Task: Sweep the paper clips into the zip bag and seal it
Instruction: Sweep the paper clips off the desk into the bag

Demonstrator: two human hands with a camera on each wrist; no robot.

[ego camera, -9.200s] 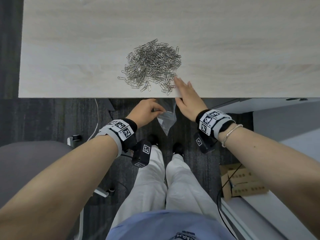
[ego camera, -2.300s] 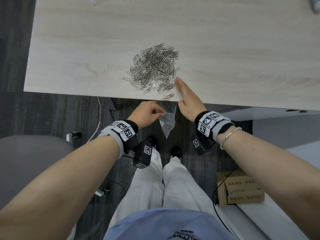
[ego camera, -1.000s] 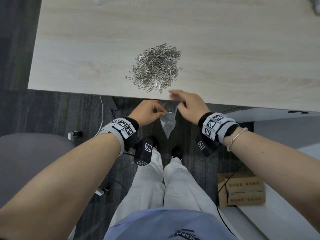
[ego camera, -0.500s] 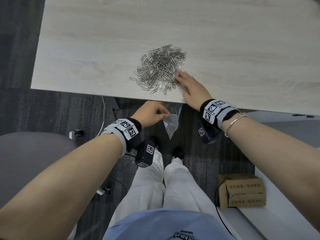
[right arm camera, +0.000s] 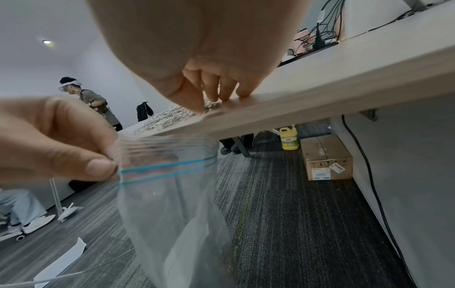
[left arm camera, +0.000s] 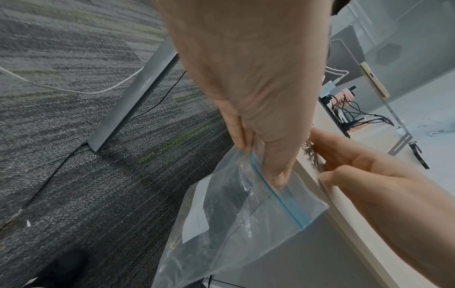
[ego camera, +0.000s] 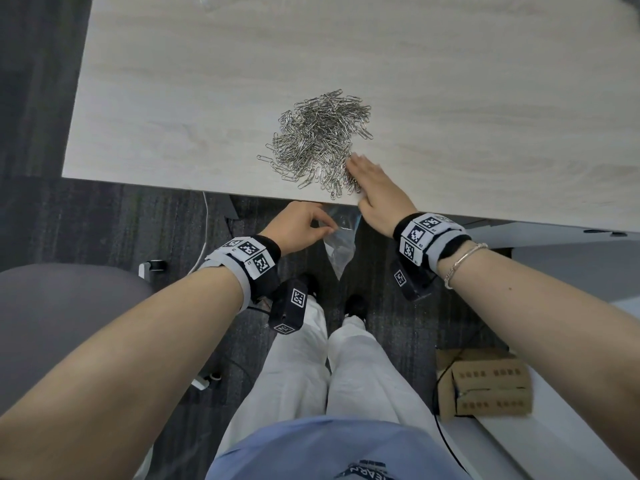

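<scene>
The right hand [ego camera: 375,188] lies palm down on the counter [ego camera: 173,98] at its near edge, fingers straight and close together, their tips touching the near right side of the heap of paper clips [ego camera: 318,140]. The heap spreads away from that hand, farther onto the counter and to its left. The left hand [ego camera: 298,226] hangs below the counter edge, just beside the right wrist, thumb and fingers pinching the top rim of the zip bag [left arm camera: 246,214] by its blue seal line. The clear bag droops from that pinch toward the carpet, its mouth just under the counter edge beneath the right hand.
</scene>
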